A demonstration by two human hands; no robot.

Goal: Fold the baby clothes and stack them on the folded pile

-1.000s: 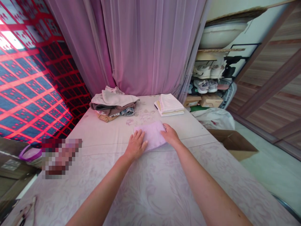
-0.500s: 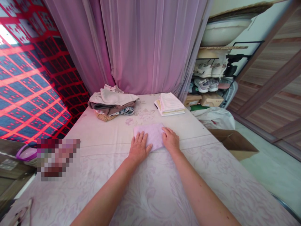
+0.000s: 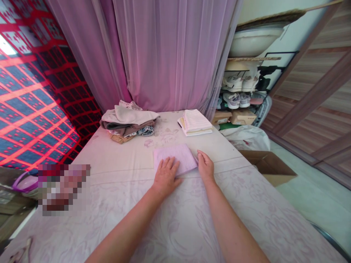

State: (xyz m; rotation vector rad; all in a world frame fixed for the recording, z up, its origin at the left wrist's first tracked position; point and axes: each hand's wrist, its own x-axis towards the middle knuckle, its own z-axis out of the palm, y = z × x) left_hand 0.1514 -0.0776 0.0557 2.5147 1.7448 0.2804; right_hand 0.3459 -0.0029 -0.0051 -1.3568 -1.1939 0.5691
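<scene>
**Left hand (image 3: 166, 178):** flat, palm down, on the near edge of the cloth; fingers fairly wide apart, pressing, not gripping.

**Right hand (image 3: 205, 167):** at the cloth's right corner; fingers narrow, close together, fingertips touching the fabric. Cannot tell whether it pinches the corner.

**Handled item:** one folded lilac ribbed cloth (image 3: 174, 159), lying flat on a pale pink floral bedsheet (image 3: 115, 159), between both hands.

**Containers:** one open brown cardboard box (image 3: 270, 168) on the floor, right of the bed, contents hidden; one white plastic bag (image 3: 246, 138), bulging, just beside the bed edge, contents hidden; one white basin (image 3: 253, 42) on the top shelf, interior hidden; one purple-rimmed tub (image 3: 26, 184), far left.

**Counts on sheet:** two stacks. One of mixed folded clothes (image 3: 128, 120), beige on top, back left; one of folded white-and-cream linen (image 3: 194, 122), back right.

**Shelf:** metal shoe rack (image 3: 241, 87), two pale shoes (image 3: 241, 82) on the upper tier, two grey-white shoes (image 3: 233, 99) below, others too small to count; two small cardboard boxes (image 3: 236, 117) beneath.

**Surroundings:** sheer mauve curtain (image 3: 170, 54) behind the bed; pixelated patch (image 3: 63, 190) on the sheet's left side, item unreadable.
</scene>
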